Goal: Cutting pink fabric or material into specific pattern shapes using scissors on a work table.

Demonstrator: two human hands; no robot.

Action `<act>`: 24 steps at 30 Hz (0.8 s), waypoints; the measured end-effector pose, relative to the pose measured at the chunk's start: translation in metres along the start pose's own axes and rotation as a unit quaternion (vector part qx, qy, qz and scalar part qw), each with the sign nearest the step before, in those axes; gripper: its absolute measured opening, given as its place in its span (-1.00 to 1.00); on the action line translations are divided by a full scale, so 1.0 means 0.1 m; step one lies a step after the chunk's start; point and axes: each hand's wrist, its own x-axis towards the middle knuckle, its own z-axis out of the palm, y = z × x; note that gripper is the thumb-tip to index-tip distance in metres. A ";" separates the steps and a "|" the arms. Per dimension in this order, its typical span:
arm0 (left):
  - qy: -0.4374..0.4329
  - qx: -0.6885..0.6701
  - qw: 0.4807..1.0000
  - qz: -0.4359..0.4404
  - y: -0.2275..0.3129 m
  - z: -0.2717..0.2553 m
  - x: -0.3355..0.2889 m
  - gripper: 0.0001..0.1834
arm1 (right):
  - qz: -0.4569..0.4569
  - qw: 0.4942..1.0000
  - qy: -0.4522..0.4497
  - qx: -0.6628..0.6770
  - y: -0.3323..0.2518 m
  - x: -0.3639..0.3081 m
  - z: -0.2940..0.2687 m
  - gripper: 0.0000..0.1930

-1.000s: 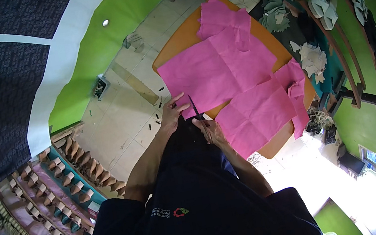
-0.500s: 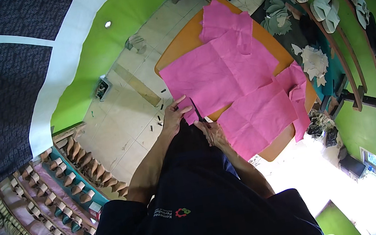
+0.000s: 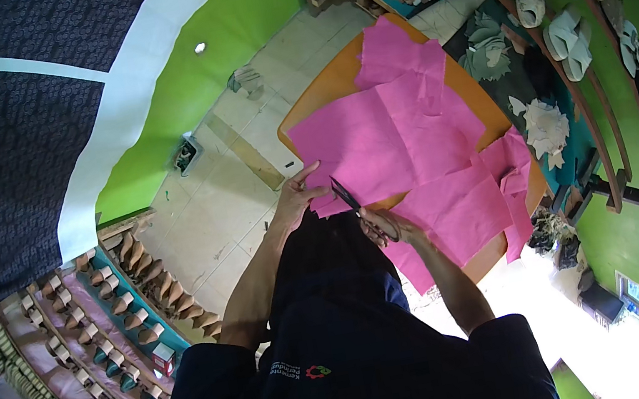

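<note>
A large sheet of pink fabric (image 3: 352,139) with fold creases lies in front of me, its near left edge at my body. My left hand (image 3: 298,199) grips that edge, index finger stretched along the top and thumb near the scissors. In my right hand (image 3: 381,227) are dark-handled scissors (image 3: 346,195), fingers through the loops. Their blades point up and left over the fabric edge, close to my left thumb. More pink fabric (image 3: 455,202) lies beside the sheet on the right, partly folded at its far end.
Beneath the fabric is an orange-brown table (image 3: 313,107). Shoe lasts (image 3: 132,319) line shelves at lower left. On the right, white shoe forms (image 3: 567,39) hang on wall rails above a bench with leather scraps (image 3: 544,124). A small container (image 3: 185,154) stands on the tiled floor.
My right hand has drawn the scissors back to the right, and more of the blades shows. My left hand keeps its hold on the fabric edge. The whole view has shifted slightly.
</note>
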 end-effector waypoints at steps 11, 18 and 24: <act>-0.055 0.101 0.993 -0.033 0.40 0.01 0.10 -0.29 | 0.021 0.996 -0.012 -0.091 -0.68 0.07 -0.40 -0.32; -0.107 0.189 0.976 -0.022 0.65 0.01 0.30 -0.31 | 0.013 0.996 -0.026 -0.087 -0.70 0.06 -0.51 -0.35; -0.158 0.193 0.968 -0.039 0.78 0.09 0.40 -0.31 | 0.010 0.998 -0.039 -0.044 -0.75 0.00 -0.60 -0.37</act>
